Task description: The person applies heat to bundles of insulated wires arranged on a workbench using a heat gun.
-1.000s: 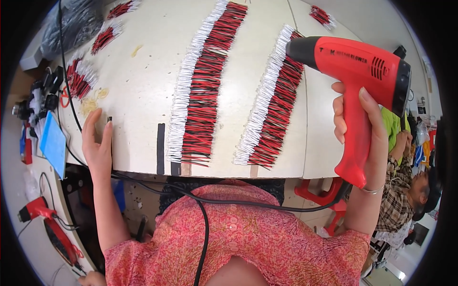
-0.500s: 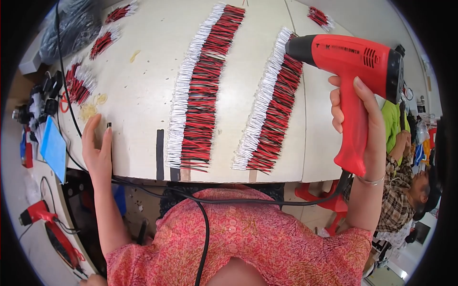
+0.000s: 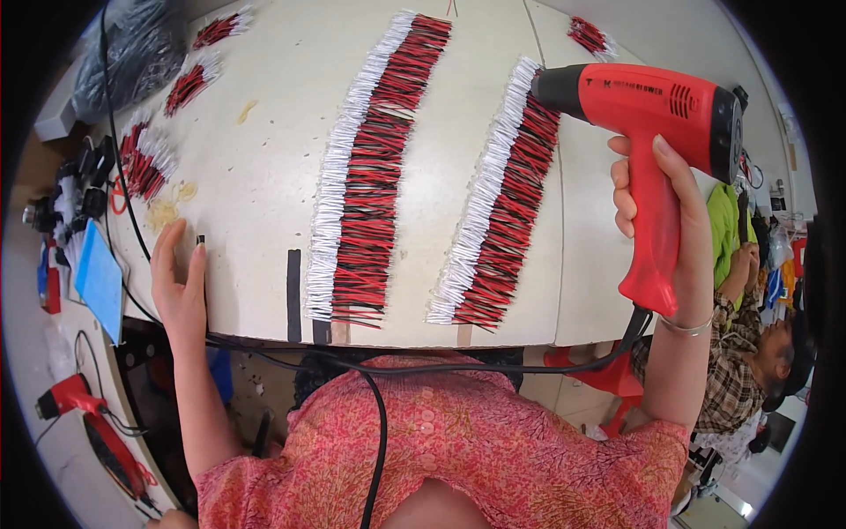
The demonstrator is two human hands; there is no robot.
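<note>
Red heat gun (image 3: 648, 101), black nozzle and black rear cap: one, at the upper right above the table (image 3: 264, 167), nozzle pointing left at the far end of the right-hand row; whether it touches cannot be told.

Right hand (image 3: 690, 220): wrapped round the handle of the gun, thumb along the near side, silver bracelet (image 3: 687, 329) at the wrist.

Right-hand row (image 3: 493, 198) of short wires: laid side by side, slanting, white ends to the left, red and black lengths to the right.

Left-hand row (image 3: 366, 167): similar, longer, well apart from the first.

Left hand (image 3: 181, 278): at the table's left side, thumb parted from the fingers; contact with the small black piece (image 3: 201, 239) by the thumb unclear.

Black strip (image 3: 293, 295): at the near edge, beside the left-hand row.

Wire bundles: three at left (image 3: 148, 167), one at far right (image 3: 592, 37).

Black cable (image 3: 493, 369): crossing before the pink patterned shirt (image 3: 423, 423).

Second heat gun (image 3: 69, 395): lower left.

Co-worker in checked shirt (image 3: 731, 375): right.
</note>
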